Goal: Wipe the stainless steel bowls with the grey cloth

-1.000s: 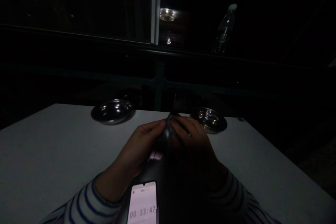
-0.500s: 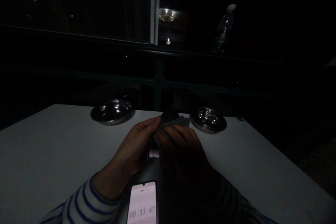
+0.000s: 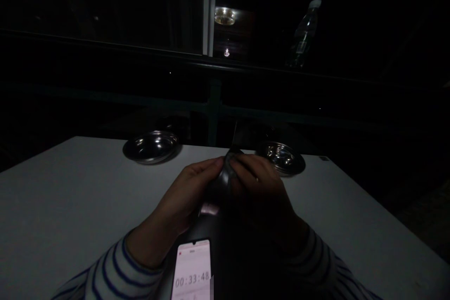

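My left hand is closed on a dark, shiny object, its thumb at the top edge. The object's kind is lost in the gloom; a pinkish patch of light shows low on it. My right hand, mostly in shadow, has its fingers bent and pressed against the same object from the other side. Between the two sets of fingertips sits a thin grey cloth-like piece, largely covered by the right fingers. Below the hands, a lit phone displays a running timer.
On the white table, a shallow steel bowl stands at the back left. A second steel bowl is at the back right, partly behind my right hand. Beyond the table are a dark window and a plastic bottle.
My right hand has shifted right and its fingertips have drawn up to the object's top. The grey piece that stuck out to the right is now bunched under the fingers.
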Demonstrator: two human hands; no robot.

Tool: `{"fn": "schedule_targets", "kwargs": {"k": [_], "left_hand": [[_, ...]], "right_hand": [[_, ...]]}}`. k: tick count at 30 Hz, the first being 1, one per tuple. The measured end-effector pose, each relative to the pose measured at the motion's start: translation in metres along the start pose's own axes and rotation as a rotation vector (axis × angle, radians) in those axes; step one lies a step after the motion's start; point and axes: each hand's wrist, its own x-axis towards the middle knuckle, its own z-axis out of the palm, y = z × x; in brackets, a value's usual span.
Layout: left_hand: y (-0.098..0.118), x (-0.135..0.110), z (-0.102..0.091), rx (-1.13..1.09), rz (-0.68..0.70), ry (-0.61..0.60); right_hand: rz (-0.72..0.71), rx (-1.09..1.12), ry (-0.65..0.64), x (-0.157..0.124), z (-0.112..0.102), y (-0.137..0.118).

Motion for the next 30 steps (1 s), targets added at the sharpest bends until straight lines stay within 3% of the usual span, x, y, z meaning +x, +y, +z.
{"fn": "schedule_targets", "kwargs": {"k": [7,14,16,24,30], "left_hand": [[0.001,0.003,-0.004,-0.002,0.038,0.111],[-0.001,0.001,-0.001,0.023,0.017,-0.003],[-0.002,0.001,-0.001,0.025,0.008,0.001],[-0.002,0.004,-0.007,0.030,0.042,0.033],[-0.001,0.004,-0.003,0.034,0.013,0.007]], "right_hand": [[-0.134,0.052,-0.031,-0.006,0.007,-0.018],[0.117,0.005,0.012,0.001,0.005,0.004],[0.131,0.012,-0.008,0.001,0.004,0.005],[-0.117,0.061,-0.037,-0.007,0.006,-0.013],[0.076,0.005,-0.003,-0.002,0.005,0.005]]}}
